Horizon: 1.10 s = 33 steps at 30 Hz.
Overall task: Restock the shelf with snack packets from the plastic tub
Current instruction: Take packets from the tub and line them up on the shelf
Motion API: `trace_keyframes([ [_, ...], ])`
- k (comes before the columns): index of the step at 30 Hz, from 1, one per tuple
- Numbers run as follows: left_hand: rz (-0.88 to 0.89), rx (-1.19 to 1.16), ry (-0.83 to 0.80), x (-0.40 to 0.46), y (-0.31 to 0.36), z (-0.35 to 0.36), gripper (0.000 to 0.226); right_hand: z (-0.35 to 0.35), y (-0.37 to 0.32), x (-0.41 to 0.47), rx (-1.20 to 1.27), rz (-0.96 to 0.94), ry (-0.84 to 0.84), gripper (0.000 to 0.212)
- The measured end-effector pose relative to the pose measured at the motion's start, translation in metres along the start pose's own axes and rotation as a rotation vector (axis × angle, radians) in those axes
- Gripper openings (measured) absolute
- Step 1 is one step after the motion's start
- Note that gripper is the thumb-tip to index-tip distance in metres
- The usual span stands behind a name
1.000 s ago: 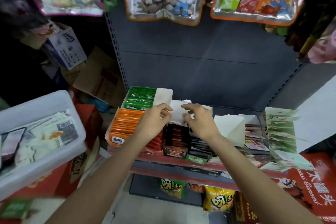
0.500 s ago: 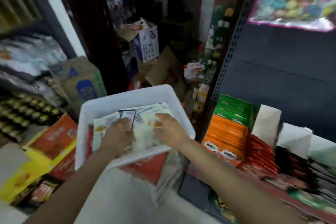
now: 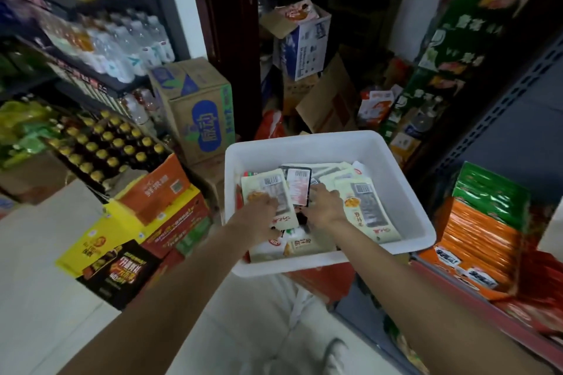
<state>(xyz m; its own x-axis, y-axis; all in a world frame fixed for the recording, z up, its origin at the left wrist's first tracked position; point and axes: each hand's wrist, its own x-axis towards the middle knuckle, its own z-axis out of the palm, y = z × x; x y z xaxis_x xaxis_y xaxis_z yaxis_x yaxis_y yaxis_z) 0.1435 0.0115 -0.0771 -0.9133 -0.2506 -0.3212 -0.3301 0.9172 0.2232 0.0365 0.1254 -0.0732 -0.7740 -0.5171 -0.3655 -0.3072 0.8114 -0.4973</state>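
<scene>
A white plastic tub (image 3: 304,139) sits in the middle of the head view, holding several flat cream snack packets with barcodes. My left hand (image 3: 259,209) reaches into it, fingers curled over the left cream packet (image 3: 266,185). My right hand (image 3: 325,204) is beside it, fingers curled down at the edge of a black-framed packet with a pink window (image 3: 299,187). Another cream packet (image 3: 364,210) lies to the right of that hand. The shelf (image 3: 457,294) at the right edge carries rows of orange packets (image 3: 483,240) and green packets (image 3: 492,192).
Orange, yellow and black cartons (image 3: 152,210) are stacked on the floor left of the tub. A brown and blue carton (image 3: 198,106) stands behind them. Racks of bottles (image 3: 106,146) fill the left side. More boxes (image 3: 304,36) crowd the back doorway.
My view swung left from the shelf to the tub. Both hands left the white packets on the shelf and went down into the tub, where they now sit among the packets.
</scene>
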Motion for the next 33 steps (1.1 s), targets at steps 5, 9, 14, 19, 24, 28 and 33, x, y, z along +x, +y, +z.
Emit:
trace_keyframes([
  [5, 0.088, 0.213, 0.075, 0.001, -0.003, 0.008, 0.045, -0.005, 0.008, 0.0, 0.066, 0.088, -0.037, 0.072],
  [9, 0.064, 0.206, 0.07, 0.004, 0.003, 0.002, 0.048, -0.008, 0.016, -0.002, -0.015, 0.123, -0.053, 0.058],
  [14, -0.036, 0.198, 0.075, 0.014, 0.021, -0.005, 0.074, -0.029, 0.022, 0.0, 0.014, 0.07, 0.038, 0.021],
  [19, 0.024, 0.32, 0.142, 0.021, 0.04, -0.013, 0.05, -0.042, 0.044, -0.003, 0.03, 0.038, 0.172, 0.013],
  [24, 0.092, 0.406, 0.023, 0.023, 0.058, -0.018, 0.031, -0.049, 0.056, -0.008, 0.12, -0.023, 0.221, 0.014],
  [28, 0.091, 0.374, 0.074, 0.019, 0.052, -0.019, 0.035, -0.068, 0.057, -0.011, 0.187, 0.024, 0.316, 0.029],
  [33, 0.049, 0.36, 0.233, 0.017, 0.038, -0.04, 0.04, -0.096, 0.044, -0.01, 0.309, 0.05, 0.353, 0.032],
])
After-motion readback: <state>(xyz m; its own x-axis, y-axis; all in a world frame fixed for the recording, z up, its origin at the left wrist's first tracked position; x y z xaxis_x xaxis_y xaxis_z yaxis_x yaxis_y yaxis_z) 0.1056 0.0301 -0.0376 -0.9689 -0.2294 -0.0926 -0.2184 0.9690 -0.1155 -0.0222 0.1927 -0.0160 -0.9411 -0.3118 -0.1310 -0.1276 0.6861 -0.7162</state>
